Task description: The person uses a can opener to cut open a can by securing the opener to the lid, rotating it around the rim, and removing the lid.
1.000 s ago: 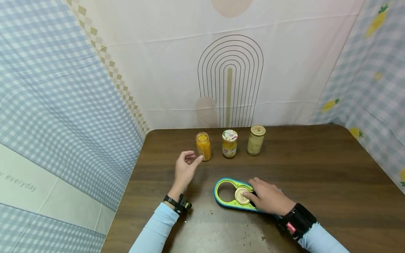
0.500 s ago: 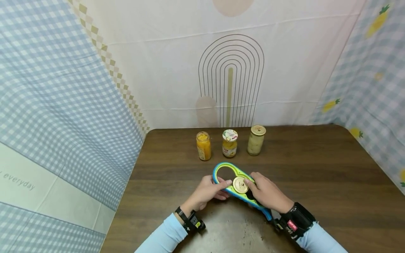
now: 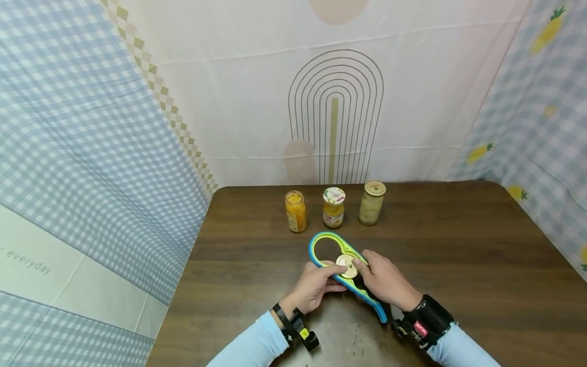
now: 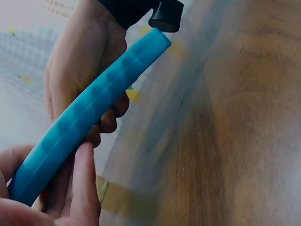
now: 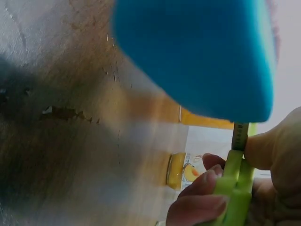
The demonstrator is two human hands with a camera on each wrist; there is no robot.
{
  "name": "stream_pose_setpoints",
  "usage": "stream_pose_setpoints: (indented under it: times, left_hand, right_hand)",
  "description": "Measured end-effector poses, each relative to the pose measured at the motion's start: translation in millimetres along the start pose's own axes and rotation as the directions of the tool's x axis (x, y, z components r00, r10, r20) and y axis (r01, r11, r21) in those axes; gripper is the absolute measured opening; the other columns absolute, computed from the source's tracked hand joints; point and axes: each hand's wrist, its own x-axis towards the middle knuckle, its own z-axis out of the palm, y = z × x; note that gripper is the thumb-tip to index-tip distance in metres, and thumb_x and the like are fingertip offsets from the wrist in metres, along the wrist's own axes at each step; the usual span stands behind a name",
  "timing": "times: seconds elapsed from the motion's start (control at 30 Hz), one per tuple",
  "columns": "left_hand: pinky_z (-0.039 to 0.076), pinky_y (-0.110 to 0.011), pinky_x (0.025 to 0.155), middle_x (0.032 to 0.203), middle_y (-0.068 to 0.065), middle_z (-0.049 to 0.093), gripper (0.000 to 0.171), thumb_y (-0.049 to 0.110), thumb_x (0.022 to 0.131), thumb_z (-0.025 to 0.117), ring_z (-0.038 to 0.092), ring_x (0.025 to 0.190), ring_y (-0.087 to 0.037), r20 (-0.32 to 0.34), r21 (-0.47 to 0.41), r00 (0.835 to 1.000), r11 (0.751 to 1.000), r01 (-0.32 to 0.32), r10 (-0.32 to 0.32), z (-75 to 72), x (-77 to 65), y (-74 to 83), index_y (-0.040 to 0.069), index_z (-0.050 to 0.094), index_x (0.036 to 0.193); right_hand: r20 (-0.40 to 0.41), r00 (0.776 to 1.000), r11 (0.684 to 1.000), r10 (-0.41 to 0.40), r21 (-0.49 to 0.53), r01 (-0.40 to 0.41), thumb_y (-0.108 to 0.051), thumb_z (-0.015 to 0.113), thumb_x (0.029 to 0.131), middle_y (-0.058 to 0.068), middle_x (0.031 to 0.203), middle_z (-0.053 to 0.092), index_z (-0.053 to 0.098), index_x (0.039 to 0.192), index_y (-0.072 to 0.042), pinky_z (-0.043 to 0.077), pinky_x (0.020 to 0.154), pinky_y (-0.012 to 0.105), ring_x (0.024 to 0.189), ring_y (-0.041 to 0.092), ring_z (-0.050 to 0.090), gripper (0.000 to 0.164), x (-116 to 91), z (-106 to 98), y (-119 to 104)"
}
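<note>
A green and blue multi-ring jar opener [image 3: 375,307] is held above the table, tilted, with a gold jar lid [image 3: 347,265] sitting in its middle opening. My left hand [image 3: 311,288] pinches the opener's near edge, thumb on top reaching the lid. From the other side my right hand [image 3: 389,281] grips the opener, thumb by the lid's rim. In the left wrist view the opener's blue edge [image 4: 89,108] lies between both hands. The right wrist view shows the lid's edge [image 5: 240,136] beside my right thumb; the opener's blue side hides much there.
Along the table's back stand three jars: an orange-filled jar [image 3: 295,213] with no lid on it, a jar with a white patterned lid [image 3: 334,210], and a pale green jar with a gold lid [image 3: 371,206]. A fabric backdrop [image 3: 257,117] rises behind the table [image 3: 247,255].
My left hand has left the orange-filled jar and come right to the opener and lid. The opener has been lifted and turned, its ring end swinging away from me.
</note>
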Motion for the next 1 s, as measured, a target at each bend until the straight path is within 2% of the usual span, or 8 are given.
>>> stream_pose_setpoints:
  times: [0.1, 0.2, 0.3, 0.4, 0.7, 0.8, 1.0]
  left_hand:
    - [0.064, -0.035, 0.066, 0.088, -0.015, 0.078, 0.015, 0.006, 0.087, 0.077, 0.076, 0.073, -0.021, -0.027, 0.011, 0.999, 1.0, -0.026, 0.026, 2.0, -0.4, -1.3, -0.005, 0.076, 0.096]
    - [0.064, -0.034, 0.065, 0.086, -0.013, 0.078, 0.016, 0.007, 0.087, 0.078, 0.075, 0.072, -0.021, -0.02, 0.033, 0.999, 0.998, -0.045, 0.045, 3.2, -1.5, -0.4, -0.006, 0.076, 0.095]
    - [0.064, -0.035, 0.066, 0.084, -0.012, 0.078, 0.016, 0.008, 0.087, 0.077, 0.076, 0.072, -0.021, -0.014, 0.04, 0.999, 0.998, -0.05, 0.051, 4.3, -2.6, 1.0, -0.007, 0.076, 0.094]
    - [0.064, -0.035, 0.065, 0.083, -0.012, 0.077, 0.014, 0.006, 0.087, 0.077, 0.076, 0.071, -0.021, -0.039, 0.028, 0.998, 0.999, -0.041, 0.043, 5.5, -4.2, 1.9, -0.007, 0.076, 0.093]
    - [0.064, -0.038, 0.065, 0.084, -0.018, 0.077, 0.014, 0.002, 0.087, 0.075, 0.077, 0.075, -0.027, -0.122, -0.007, 0.99, 0.997, -0.071, 0.07, 11.6, -8.4, 7.2, -0.01, 0.074, 0.094]
    - [0.064, -0.038, 0.067, 0.086, -0.018, 0.078, 0.012, 0.003, 0.087, 0.076, 0.077, 0.077, -0.028, -0.132, -0.022, 0.99, 0.999, -0.045, 0.042, 13.2, -9.2, 5.5, -0.007, 0.075, 0.094]
    - [0.064, -0.037, 0.066, 0.082, -0.018, 0.077, 0.011, 0.003, 0.085, 0.077, 0.077, 0.074, -0.028, -0.177, -0.019, 0.983, 0.998, -0.059, 0.054, 19.4, -6.4, -0.7, -0.006, 0.074, 0.091]
  right_hand:
    - [-0.019, 1.0, 1.0, -0.018, 0.001, 0.018, -0.028, 0.051, 0.109, 0.002, 0.072, 0.041, 0.052, 0.087, -0.011, 0.034, 0.054, 0.03, 0.059, 0.014, 0.041, 0.027, -1, 3, -1]
    - [-0.037, 0.999, 1.0, -0.01, 0.002, 0.01, -0.029, 0.048, 0.11, 0.0, 0.07, 0.038, 0.051, 0.086, -0.012, 0.033, 0.054, 0.029, 0.057, 0.013, 0.039, 0.029, -3, 4, -1]
    - [-0.051, 0.999, 1.0, 0.005, 0.001, -0.005, -0.031, 0.044, 0.111, -0.001, 0.067, 0.036, 0.051, 0.087, -0.013, 0.032, 0.053, 0.029, 0.055, 0.013, 0.038, 0.03, -4, 5, -2]
    - [-0.057, 0.998, 1.0, 0.01, -0.012, -0.011, -0.032, 0.043, 0.111, -0.001, 0.066, 0.036, 0.051, 0.087, -0.014, 0.032, 0.052, 0.028, 0.053, 0.013, 0.039, 0.031, -4, 5, -6]
    - [-0.133, 0.99, 0.996, -0.041, -0.083, 0.03, -0.025, 0.047, 0.11, -0.001, 0.063, 0.039, 0.056, 0.089, -0.015, 0.032, 0.05, 0.028, 0.05, 0.013, 0.04, 0.025, 1, 3, -15]
    - [-0.162, 0.985, 0.992, -0.055, -0.117, 0.036, -0.022, 0.05, 0.109, -0.001, 0.063, 0.04, 0.056, 0.086, -0.014, 0.032, 0.049, 0.028, 0.05, 0.013, 0.04, 0.024, 1, 6, -13]
    - [-0.218, 0.971, 0.981, -0.097, -0.184, 0.057, -0.02, 0.052, 0.107, 0.0, 0.065, 0.039, 0.054, 0.082, -0.013, 0.031, 0.049, 0.029, 0.052, 0.014, 0.039, 0.026, -3, 9, -6]
